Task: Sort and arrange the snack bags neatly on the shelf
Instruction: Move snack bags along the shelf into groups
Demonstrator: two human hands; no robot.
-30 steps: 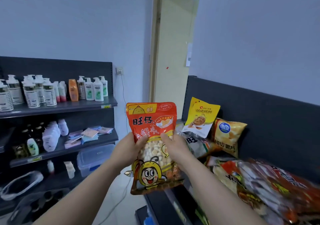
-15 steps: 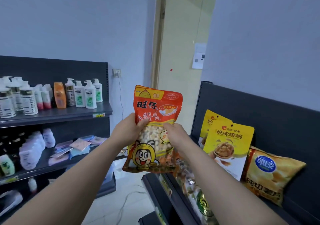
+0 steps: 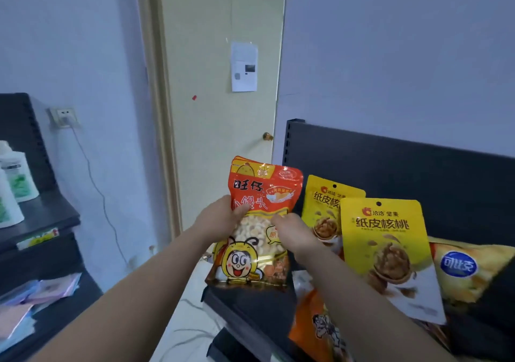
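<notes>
I note one orange-red snack bag point(image 3: 257, 194): an upright pouch with black characters on the upper panel, a clear window showing pale round pieces, and a cartoon face at the bottom. The left hand point(image 3: 220, 219) grips its left edge at mid-height, thumb laid across the front. The right hand point(image 3: 295, 233) pinches the right edge at about the same height, fingers curled. The bag extends above and below both grips. Its bottom edge is at the left end of the dark shelf point(image 3: 250, 303) — I cannot tell whether it touches. Just to its right stands the rear yellow bag point(image 3: 326, 203), and further right the front yellow bag point(image 3: 384, 239) — both upright.
</notes>
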